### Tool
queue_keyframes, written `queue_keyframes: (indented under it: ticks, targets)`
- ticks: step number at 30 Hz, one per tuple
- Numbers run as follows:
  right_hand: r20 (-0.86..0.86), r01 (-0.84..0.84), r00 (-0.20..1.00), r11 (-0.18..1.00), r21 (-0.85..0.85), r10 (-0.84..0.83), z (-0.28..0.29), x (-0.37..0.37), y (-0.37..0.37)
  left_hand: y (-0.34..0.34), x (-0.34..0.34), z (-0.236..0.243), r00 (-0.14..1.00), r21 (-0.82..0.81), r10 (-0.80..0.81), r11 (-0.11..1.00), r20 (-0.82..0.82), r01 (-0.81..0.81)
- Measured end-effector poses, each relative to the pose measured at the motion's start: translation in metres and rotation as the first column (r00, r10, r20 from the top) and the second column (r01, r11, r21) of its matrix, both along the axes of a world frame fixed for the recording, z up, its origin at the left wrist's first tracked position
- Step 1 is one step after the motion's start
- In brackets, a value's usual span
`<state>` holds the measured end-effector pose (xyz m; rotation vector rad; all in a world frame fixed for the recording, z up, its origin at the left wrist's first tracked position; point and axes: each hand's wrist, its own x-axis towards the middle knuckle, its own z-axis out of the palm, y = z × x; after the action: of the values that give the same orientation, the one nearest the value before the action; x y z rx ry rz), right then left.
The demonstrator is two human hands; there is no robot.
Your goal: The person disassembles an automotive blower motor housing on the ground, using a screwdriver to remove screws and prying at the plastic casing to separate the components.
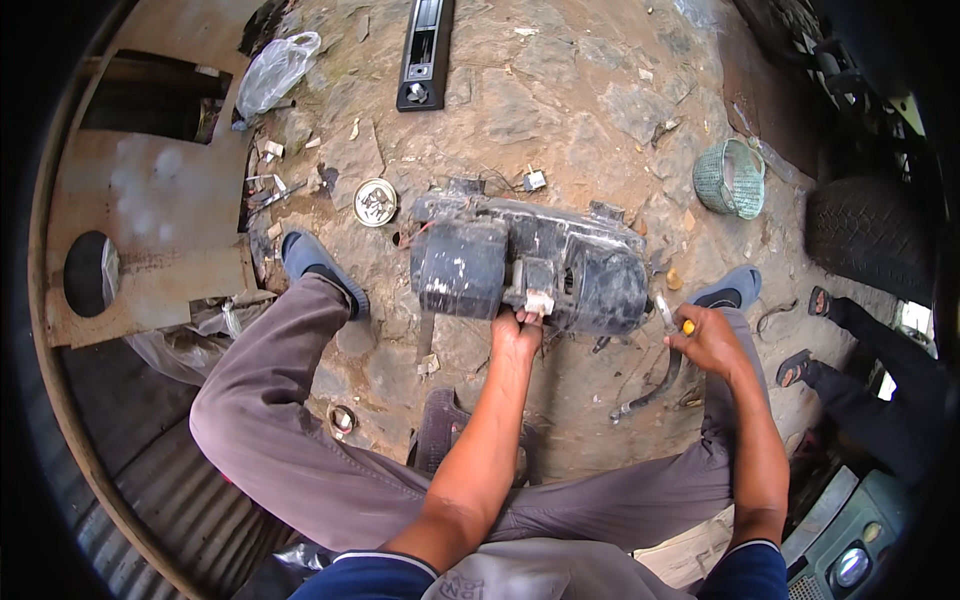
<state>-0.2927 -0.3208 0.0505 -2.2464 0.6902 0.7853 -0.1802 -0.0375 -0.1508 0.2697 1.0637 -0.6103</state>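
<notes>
A dusty black blower housing point(575, 225) with two rounded drums lies on the ground between my feet. My left hand point(517, 330) has its fingers curled against the housing's near middle, just below a whitish piece point(540, 303); the fingertips are partly hidden. To the right of the housing, my right hand point(706, 340) is closed around a tool with a yellow end point(688, 327); its kind is unclear. A pale, metal-looking end sticks out above this fist. Below the fist, a curved black hose point(655, 392) hangs toward the ground; I cannot tell whether the hand grips it too.
A round tin of small parts point(375, 202) stands left of the housing, with a small white connector point(534, 180) behind. A long black panel point(424, 60) lies farther back. On the right are a green basket point(728, 178), a tyre point(870, 230) and another person's feet point(795, 367).
</notes>
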Motion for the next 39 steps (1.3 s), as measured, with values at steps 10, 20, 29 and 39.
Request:
queue_keyframes:
  ticks: [10, 20, 29, 39]
  targets:
    - [0.194, 0.158, 0.973, 0.977, -0.146, -0.128, -0.009, 0.033, -0.030, -0.066, 0.071, 0.041, 0.995, 0.285, -0.088, 0.954, -0.049, 0.099]
    - [0.268, 0.121, 0.960, 0.982, -0.144, -0.079, -0.019, 0.035, -0.044, -0.071, 0.073, 0.051, 0.969, 0.611, -0.247, 0.768, 0.010, 0.190]
    - [0.312, 0.081, 0.950, 0.978, -0.190, -0.018, -0.016, 0.037, -0.042, -0.032, 0.059, 0.058, 0.615, 0.883, -0.770, 0.395, 0.167, 0.255]
    - [0.350, 0.128, 0.936, 0.965, -0.229, -0.041, -0.026, 0.026, -0.044, -0.017, 0.127, 0.154, -0.180, 0.714, -0.956, -0.042, -0.232, -0.699]
